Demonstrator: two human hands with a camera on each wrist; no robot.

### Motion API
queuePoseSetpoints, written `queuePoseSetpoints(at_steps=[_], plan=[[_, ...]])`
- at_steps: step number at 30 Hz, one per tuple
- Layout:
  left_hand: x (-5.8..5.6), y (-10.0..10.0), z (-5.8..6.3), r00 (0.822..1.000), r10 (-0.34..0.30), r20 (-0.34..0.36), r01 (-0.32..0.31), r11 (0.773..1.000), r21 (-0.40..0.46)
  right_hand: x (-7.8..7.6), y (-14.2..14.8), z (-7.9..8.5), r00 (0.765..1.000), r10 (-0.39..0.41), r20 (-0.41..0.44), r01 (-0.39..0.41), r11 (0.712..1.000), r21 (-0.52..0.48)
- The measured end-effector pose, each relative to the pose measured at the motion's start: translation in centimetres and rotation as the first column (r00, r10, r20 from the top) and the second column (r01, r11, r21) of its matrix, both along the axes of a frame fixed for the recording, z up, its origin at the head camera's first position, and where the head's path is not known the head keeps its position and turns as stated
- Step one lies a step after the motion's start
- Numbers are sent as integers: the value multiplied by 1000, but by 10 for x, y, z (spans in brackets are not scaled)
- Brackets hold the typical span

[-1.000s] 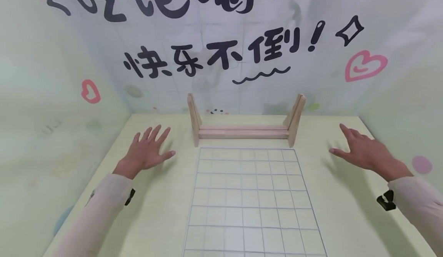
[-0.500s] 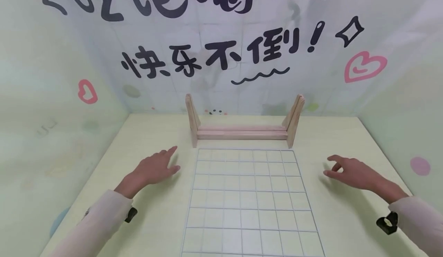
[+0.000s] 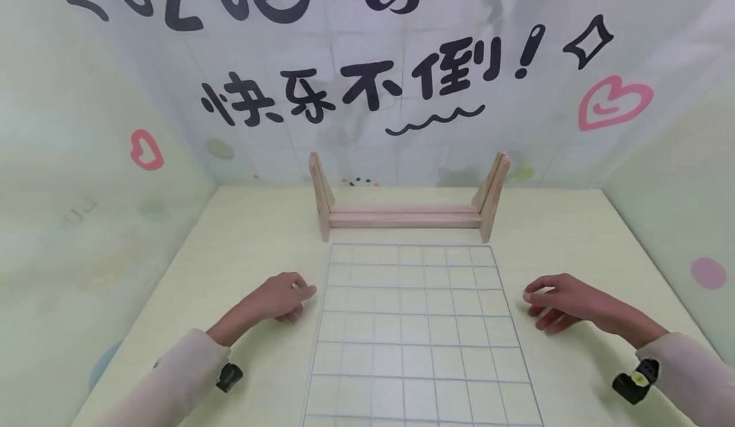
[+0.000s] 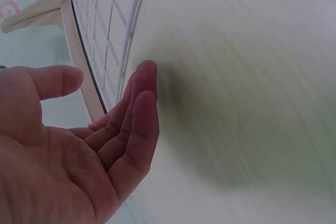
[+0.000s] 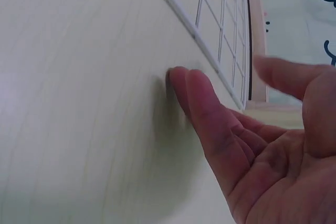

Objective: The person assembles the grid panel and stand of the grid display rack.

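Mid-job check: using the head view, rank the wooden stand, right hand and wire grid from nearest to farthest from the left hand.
From the left hand:
1. wire grid: its left edge is just to the hand's right.
2. wooden stand: ahead and to the right, past the grid's far edge.
3. right hand: across on the grid's right side.

A pale tabletop (image 3: 258,242) (faintly grained) beneath a white wire grid (image 3: 402,344) and, just behind, a wooden stand (image 3: 404,220).

The left sleeve (image 3: 172,379) and right sleeve (image 3: 691,376) are long and pale pinkish-white. A small black gadget (image 3: 230,377) sticks out by the left one; another black gadget (image 3: 628,389), with a yellowish spot (image 3: 638,379), by the right.
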State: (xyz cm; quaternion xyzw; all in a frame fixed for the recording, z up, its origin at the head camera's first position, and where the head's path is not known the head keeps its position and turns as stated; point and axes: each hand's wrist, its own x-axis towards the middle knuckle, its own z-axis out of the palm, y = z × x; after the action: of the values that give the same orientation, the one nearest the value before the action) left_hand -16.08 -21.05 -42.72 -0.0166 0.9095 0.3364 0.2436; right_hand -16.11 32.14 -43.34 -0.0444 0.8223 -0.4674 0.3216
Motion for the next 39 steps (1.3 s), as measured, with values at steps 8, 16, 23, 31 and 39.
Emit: queuePoseSetpoints(at_steps=[8, 16, 23, 31, 39], plan=[[2, 21, -8, 996, 85, -26, -85, 996, -25, 1, -17, 3, 998, -59, -12, 60, 997, 53], [3, 33, -4, 997, 71, -18, -71, 997, -16, 0, -39, -7, 990, -64, -126, 86, 981, 174], [6, 36, -9, 995, 40, -93, -47, 997, -68, 0, -50, -5, 975, 14, -221, 51, 957, 284], [11, 37, -14, 989, -2, -147, -17, 991, -130, 8, -51, -11, 976, -87, -200, 126, 973, 195], [12, 29, -18, 992, -7, -127, 1, 999, -44, 10, -49, -16, 977, -131, -166, 141, 989, 53]])
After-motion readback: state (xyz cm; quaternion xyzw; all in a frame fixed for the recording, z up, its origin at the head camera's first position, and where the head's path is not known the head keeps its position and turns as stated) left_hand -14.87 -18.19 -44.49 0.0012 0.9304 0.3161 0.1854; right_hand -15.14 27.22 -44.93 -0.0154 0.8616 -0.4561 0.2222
